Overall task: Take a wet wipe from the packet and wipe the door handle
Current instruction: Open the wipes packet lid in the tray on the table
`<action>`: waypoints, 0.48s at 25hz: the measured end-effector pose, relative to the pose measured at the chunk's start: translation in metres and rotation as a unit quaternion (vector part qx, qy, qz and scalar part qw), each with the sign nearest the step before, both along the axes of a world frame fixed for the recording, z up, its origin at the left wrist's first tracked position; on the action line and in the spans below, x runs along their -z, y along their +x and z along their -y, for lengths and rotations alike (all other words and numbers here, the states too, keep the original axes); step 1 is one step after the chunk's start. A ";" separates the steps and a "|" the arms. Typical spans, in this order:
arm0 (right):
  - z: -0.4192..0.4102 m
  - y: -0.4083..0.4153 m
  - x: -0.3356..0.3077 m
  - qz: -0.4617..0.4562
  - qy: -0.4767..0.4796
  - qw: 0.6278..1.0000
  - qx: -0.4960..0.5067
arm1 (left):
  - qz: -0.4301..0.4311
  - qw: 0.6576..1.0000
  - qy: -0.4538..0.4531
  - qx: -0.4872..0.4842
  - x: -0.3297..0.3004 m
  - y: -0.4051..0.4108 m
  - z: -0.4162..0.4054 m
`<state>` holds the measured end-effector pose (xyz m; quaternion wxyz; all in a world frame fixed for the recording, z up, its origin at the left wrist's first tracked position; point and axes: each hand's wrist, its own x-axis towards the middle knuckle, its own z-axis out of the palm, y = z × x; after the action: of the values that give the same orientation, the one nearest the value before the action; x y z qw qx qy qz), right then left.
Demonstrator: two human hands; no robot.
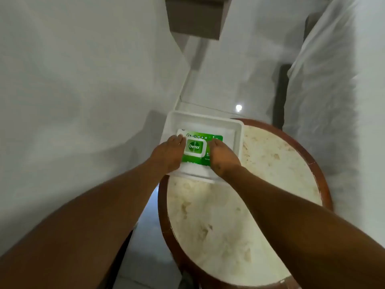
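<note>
below | both hands on green packet (194, 148) in white tray (238, 130) | left hand (166, 156) and right hand (221, 157) flat, fingers closed together, gripping nothing | lid shut

A bedroom, likely in a home or hotel: white bedding (73, 90) drapes down on one side, more white sheeting (337, 101) on the other, with a glossy tiled floor (218, 86) and a round wood-rimmed side table (239, 215) between them.

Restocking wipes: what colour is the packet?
Green, with a white-framed lid, on the wet wipe packet; the head view shows it.
</note>
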<state>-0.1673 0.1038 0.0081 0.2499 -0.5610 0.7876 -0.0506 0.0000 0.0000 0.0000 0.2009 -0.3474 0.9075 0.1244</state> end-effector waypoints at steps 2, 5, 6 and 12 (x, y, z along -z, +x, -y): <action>0.021 0.002 0.025 0.017 0.009 0.999 -0.027 | -0.016 0.999 0.038 -0.028 0.029 -0.006 0.011; 0.042 0.001 0.045 0.023 0.021 0.998 -0.059 | -0.041 0.995 0.076 -0.056 0.056 -0.011 0.004; 0.046 0.003 0.049 0.019 0.024 0.997 -0.070 | -0.059 0.989 0.095 -0.092 0.061 -0.010 0.001; 0.062 0.001 0.047 -0.035 0.032 0.986 -0.159 | -0.153 0.941 0.145 -0.266 0.068 -0.007 -0.003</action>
<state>-0.1659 0.0413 -0.0389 0.2451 -0.6724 0.6976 0.0343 -0.0070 0.0026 -0.0685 0.0675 -0.5196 0.7740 0.3555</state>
